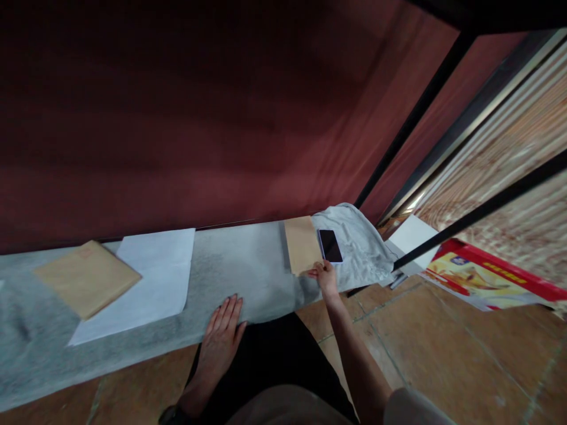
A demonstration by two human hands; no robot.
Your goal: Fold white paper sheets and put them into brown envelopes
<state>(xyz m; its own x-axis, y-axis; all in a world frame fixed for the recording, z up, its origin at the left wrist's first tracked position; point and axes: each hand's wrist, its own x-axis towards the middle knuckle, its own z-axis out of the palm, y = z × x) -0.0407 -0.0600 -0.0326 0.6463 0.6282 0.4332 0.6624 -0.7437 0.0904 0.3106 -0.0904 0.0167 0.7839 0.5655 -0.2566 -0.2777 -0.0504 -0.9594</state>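
Grey cloth (252, 260) bears a flat, plain tan envelope (303, 242) just left of the right hand (326, 275), its fingers curled, pinching or not I can't tell, a dark phone (331, 245) just beyond them, the left hand's (221, 333) fingers lying flat.

Matt paper envelope (302, 243); smooth, glossy phone screen (330, 245); rumpled cloth cover (243, 260).

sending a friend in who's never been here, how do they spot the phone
Find the grey cloth-covered surface along the dark red panel. Near its right end, by the right hand, lies the phone, just right of a brown paper piece. Its black screen sets it apart from that plain brown neighbour.
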